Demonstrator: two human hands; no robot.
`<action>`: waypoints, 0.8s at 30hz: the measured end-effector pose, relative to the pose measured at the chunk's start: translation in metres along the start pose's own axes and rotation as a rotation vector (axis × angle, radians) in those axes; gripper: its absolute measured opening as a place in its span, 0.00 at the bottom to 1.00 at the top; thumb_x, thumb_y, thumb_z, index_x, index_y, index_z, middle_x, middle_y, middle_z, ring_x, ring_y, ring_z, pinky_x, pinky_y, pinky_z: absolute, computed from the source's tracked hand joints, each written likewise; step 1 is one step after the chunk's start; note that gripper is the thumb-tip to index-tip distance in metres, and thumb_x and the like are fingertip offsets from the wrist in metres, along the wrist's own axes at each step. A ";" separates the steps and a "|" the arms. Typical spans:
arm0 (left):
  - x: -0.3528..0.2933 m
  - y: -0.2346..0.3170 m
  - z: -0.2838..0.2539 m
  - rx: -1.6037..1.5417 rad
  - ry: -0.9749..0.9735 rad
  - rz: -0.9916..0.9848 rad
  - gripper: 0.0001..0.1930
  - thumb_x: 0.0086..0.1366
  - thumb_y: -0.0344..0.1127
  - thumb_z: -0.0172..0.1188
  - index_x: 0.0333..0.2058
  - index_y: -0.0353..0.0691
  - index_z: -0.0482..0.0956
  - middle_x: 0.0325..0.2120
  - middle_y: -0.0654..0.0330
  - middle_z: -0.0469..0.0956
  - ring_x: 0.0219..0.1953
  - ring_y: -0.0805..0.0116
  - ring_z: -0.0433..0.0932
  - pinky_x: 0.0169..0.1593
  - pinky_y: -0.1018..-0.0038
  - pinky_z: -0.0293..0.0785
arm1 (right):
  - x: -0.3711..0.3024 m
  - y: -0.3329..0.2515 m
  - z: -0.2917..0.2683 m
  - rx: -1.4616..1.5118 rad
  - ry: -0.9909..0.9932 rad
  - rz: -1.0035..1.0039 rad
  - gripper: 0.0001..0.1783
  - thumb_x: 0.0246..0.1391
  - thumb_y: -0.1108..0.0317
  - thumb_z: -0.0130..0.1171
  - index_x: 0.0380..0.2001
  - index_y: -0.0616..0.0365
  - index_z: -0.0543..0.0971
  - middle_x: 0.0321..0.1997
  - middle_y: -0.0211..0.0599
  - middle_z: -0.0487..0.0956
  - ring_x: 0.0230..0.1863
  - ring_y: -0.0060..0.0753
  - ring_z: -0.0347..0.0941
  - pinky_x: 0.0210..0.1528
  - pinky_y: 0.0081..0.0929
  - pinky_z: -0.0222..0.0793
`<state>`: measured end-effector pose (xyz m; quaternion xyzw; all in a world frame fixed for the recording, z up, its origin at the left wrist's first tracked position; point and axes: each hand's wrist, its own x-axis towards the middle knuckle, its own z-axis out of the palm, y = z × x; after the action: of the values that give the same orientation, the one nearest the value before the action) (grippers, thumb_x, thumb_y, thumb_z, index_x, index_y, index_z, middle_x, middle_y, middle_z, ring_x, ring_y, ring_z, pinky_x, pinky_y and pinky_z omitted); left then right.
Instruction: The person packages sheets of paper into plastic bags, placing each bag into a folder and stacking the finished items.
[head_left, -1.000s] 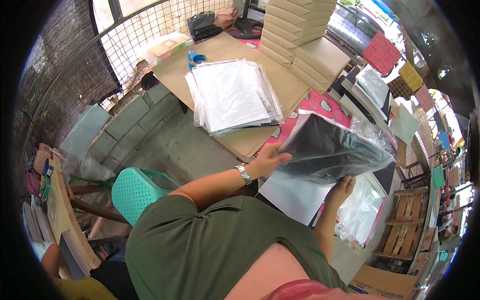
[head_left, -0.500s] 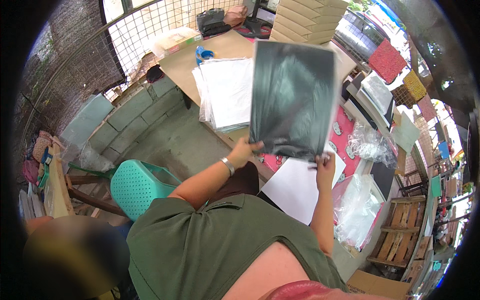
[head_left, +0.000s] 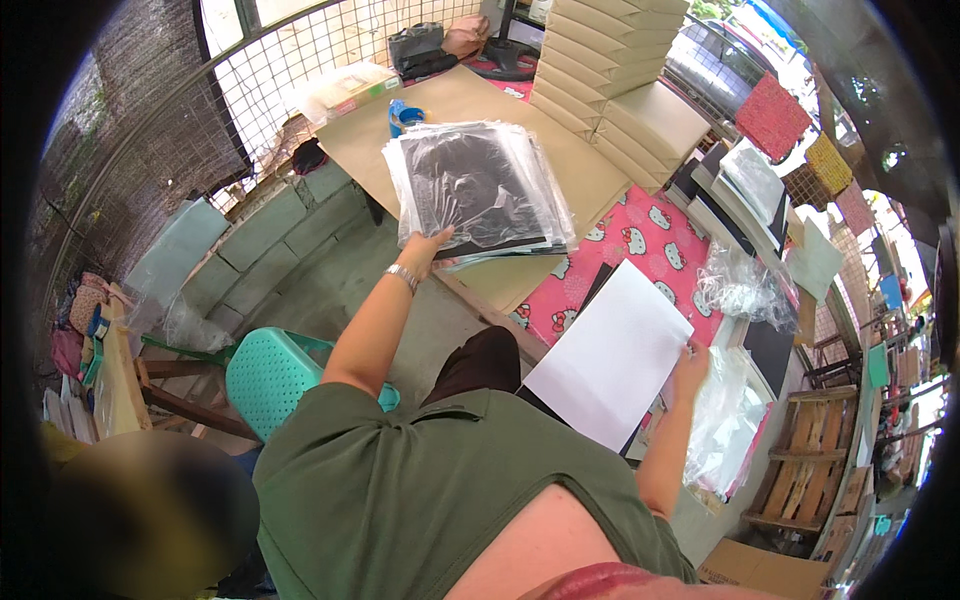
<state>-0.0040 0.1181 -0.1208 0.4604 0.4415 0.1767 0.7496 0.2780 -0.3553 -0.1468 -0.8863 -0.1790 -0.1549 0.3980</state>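
A dark black-and-white portrait print [head_left: 466, 185] in a clear plastic sleeve lies on top of a stack of sleeved sheets [head_left: 552, 200] at the far side. My left hand [head_left: 431, 248] grips its near left corner, thumb over the sleeve. Closer to me, a blank white sheet [head_left: 608, 350] rests at a slant over black sheets [head_left: 529, 397]. My right hand [head_left: 689, 368] is at the white sheet's right edge, fingers bent and closed on it. Just right of that hand lie loose clear plastic sleeves [head_left: 722, 420].
Brown board [head_left: 350, 143] and a pink patterned cover [head_left: 640, 222] top the table. Folded cream cardboard [head_left: 590, 75] stands behind. A blue tape roll [head_left: 404, 117] is beside the stack. Crumpled plastic [head_left: 740, 285] lies right; a green stool [head_left: 270, 378] stands left. Another person is at lower left.
The sleeved print has moved left and down onto the stack. My left hand went with it; my right hand let go of it and moved down right to the white sheet.
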 end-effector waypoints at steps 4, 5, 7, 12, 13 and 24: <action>-0.004 -0.047 -0.004 -0.161 0.173 0.382 0.38 0.50 0.15 0.55 0.58 0.47 0.50 0.36 0.49 0.73 0.24 0.61 0.77 0.24 0.71 0.78 | -0.037 0.120 -0.079 -0.507 0.131 0.196 0.33 0.41 0.60 0.63 0.51 0.60 0.66 0.52 0.51 0.66 0.51 0.54 0.65 0.54 0.41 0.59; -0.006 -0.050 -0.003 -0.135 0.212 0.398 0.36 0.51 0.17 0.56 0.57 0.45 0.52 0.35 0.49 0.73 0.23 0.62 0.77 0.23 0.71 0.77 | -0.049 0.124 -0.082 -0.519 0.076 0.240 0.37 0.41 0.59 0.63 0.54 0.59 0.63 0.54 0.52 0.65 0.51 0.56 0.65 0.54 0.41 0.59; -0.008 -0.056 -0.002 -0.084 0.289 0.429 0.30 0.52 0.19 0.56 0.54 0.41 0.57 0.34 0.49 0.74 0.21 0.63 0.76 0.21 0.71 0.76 | -0.062 0.130 -0.094 -0.499 -0.056 0.419 0.37 0.41 0.55 0.63 0.54 0.60 0.65 0.53 0.54 0.66 0.51 0.56 0.65 0.54 0.41 0.59; 0.013 -0.062 -0.007 0.560 0.554 0.522 0.10 0.55 0.30 0.55 0.37 0.36 0.69 0.19 0.52 0.75 0.17 0.63 0.76 0.19 0.70 0.71 | -0.052 0.117 -0.104 -0.423 0.055 0.608 0.35 0.41 0.45 0.58 0.48 0.60 0.72 0.49 0.57 0.71 0.52 0.50 0.66 0.55 0.39 0.58; 0.019 -0.068 -0.013 0.664 0.643 0.566 0.09 0.55 0.32 0.55 0.34 0.37 0.69 0.17 0.52 0.74 0.18 0.62 0.76 0.19 0.69 0.71 | -0.045 0.104 -0.104 -0.461 -0.042 0.623 0.35 0.40 0.46 0.58 0.47 0.61 0.72 0.48 0.57 0.72 0.51 0.51 0.67 0.55 0.39 0.59; -0.053 -0.131 0.004 0.303 0.493 0.370 0.09 0.63 0.34 0.46 0.41 0.39 0.62 0.16 0.53 0.73 0.12 0.63 0.72 0.16 0.66 0.68 | -0.093 -0.018 -0.093 -0.238 -0.214 0.265 0.23 0.42 0.66 0.57 0.40 0.70 0.70 0.40 0.61 0.73 0.43 0.59 0.69 0.46 0.40 0.64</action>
<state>-0.0480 0.0126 -0.2045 0.5822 0.5395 0.3481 0.4988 0.1755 -0.4325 -0.1147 -0.9543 -0.0826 -0.0263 0.2860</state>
